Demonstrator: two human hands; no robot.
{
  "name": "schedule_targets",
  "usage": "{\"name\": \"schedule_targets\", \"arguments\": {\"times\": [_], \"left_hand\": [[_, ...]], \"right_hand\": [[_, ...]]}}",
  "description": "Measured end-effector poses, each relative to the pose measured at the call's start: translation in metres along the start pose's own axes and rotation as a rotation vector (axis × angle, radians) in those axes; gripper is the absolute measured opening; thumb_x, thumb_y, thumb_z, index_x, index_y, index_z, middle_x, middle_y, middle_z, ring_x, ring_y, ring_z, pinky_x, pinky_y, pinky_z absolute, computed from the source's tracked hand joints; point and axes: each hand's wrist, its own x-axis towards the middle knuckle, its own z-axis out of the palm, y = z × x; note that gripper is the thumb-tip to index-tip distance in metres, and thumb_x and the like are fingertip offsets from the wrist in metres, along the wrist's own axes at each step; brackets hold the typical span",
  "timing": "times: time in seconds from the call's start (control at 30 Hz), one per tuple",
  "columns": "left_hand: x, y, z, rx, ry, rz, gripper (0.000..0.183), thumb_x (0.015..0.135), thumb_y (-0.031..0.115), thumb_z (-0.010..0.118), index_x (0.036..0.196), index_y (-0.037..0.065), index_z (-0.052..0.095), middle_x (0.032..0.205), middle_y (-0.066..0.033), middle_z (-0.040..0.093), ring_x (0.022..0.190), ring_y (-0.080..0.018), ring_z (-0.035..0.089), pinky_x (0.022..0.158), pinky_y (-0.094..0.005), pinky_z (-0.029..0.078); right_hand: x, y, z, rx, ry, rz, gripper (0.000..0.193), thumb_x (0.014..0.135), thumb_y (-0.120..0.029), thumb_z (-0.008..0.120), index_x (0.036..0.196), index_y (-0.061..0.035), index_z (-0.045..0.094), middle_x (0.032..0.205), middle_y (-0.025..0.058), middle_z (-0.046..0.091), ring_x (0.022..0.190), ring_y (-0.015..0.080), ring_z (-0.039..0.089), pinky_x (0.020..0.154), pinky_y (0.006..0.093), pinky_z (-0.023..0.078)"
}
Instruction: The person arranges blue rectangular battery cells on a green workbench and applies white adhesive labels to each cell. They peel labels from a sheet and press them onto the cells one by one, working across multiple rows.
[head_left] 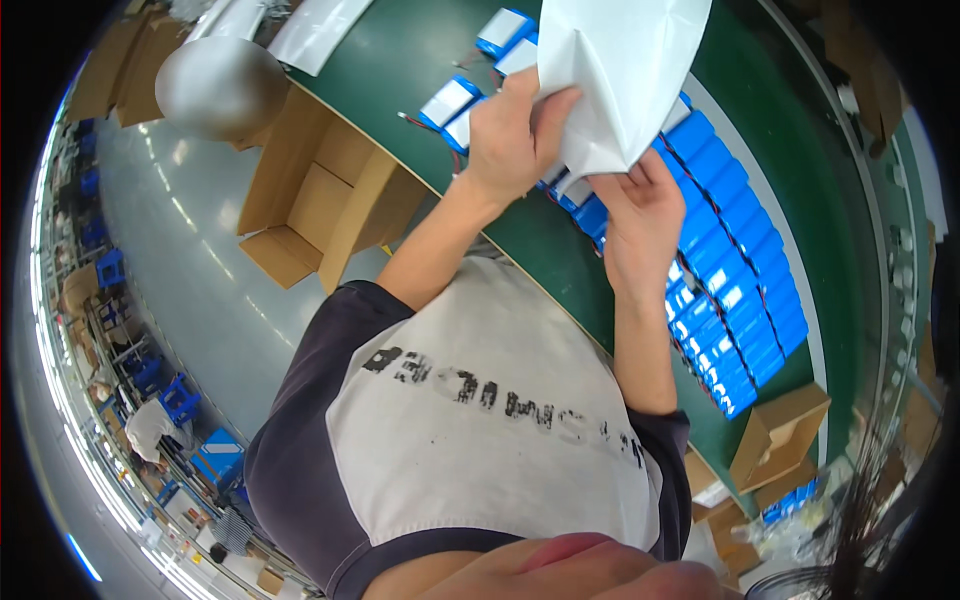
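A glossy white sheet (625,75), creased and drawn to a point at its lower end, is held up over the green table. On its left edge my left hand (510,140) is closed, with the thumb pressed against it. Below, the fingers of my right hand (642,215) pinch the lower corner; some fingertips are hidden behind it. Blue battery packs (745,235) with dark and red wires lie in tight rows to the right of my hands. Several more blue packs (448,103), topped with white labels, lie left of the sheet. Others are partly covered by it.
The green table (555,270) runs diagonally before me. An open cardboard box (325,195) stands beside its left edge. A smaller carton (780,432) sits at the near right end. Another white sheet (318,35) lies at the far left, near a person whose head is blurred (220,88).
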Motion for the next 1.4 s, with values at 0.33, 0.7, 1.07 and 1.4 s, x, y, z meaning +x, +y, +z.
{"name": "schedule_targets", "arguments": {"times": [0.33,0.7,1.07,1.4], "left_hand": [[0.120,-0.122,-0.214,0.943,0.084,-0.018,0.024,0.104,0.011,0.054,0.126,0.008,0.064,0.097,-0.0232,0.070,0.068,-0.0374,0.065,0.062,-0.0394,0.053],[0.167,-0.240,-0.278,1.651,-0.523,0.015,0.027,0.091,0.015,0.056,0.108,0.018,0.078,0.084,-0.0112,0.076,0.099,-0.0314,0.069,0.084,-0.0484,0.053],[0.212,-0.207,-0.313,1.364,0.128,0.136,0.038,0.087,0.007,0.060,0.120,0.023,0.071,0.115,-0.0045,0.074,0.094,-0.0345,0.073,0.080,-0.0465,0.058],[0.161,-0.259,-0.278,1.201,-0.676,-0.113,0.038,0.095,0.018,0.055,0.128,0.026,0.073,0.119,-0.0140,0.074,0.108,-0.0351,0.070,0.093,-0.0467,0.055]], "right_hand": [[-0.010,-0.001,-0.048,-0.087,0.136,-0.098,0.020,0.093,0.009,0.070,0.110,0.0012,0.064,0.102,0.0053,0.065,0.096,0.0116,0.063,0.085,0.0236,0.050],[-0.022,0.006,-0.048,-0.240,-0.029,-0.144,0.016,0.093,0.009,0.070,0.106,0.0024,0.064,0.099,0.0052,0.062,0.092,0.0114,0.060,0.083,0.0252,0.049],[-0.031,0.010,-0.058,-0.275,-0.030,-0.133,0.014,0.093,0.009,0.070,0.104,0.0027,0.065,0.099,0.0057,0.062,0.090,0.0122,0.057,0.082,0.0267,0.048],[-0.034,0.009,-0.056,-0.356,-0.042,-0.180,0.012,0.092,0.008,0.070,0.102,0.0024,0.066,0.097,0.0060,0.061,0.086,0.0121,0.057,0.079,0.0254,0.048]]}}
